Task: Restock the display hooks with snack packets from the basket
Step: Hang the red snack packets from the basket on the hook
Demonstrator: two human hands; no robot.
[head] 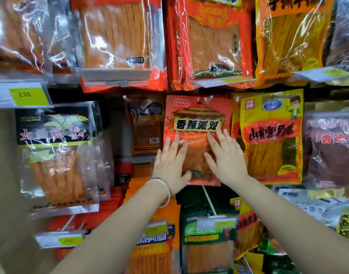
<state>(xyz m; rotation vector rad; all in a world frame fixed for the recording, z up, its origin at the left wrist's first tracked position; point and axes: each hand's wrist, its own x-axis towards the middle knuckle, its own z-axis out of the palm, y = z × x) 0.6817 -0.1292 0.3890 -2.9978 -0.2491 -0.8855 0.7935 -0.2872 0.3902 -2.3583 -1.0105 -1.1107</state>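
Hands flat on stock: my left grip (170, 163) and right grip (226, 158) lie side by side, fingers straight and spread, clamped on nothing, pressing the lower half of a red snack packet (197, 117) at the centre of the frame. The packet hangs at the front of its row, between a yellow packet (270, 135) to its right and a brown packet (145, 125) set further back to its left; its hook is hidden from me. I judge this the seating step, with the packet hung and being pushed level. The basket is out of view. Next calls for lifting both hands off without dragging the packet forward, then fetching another; a white hook rod (208, 200) below centre shows bare length.
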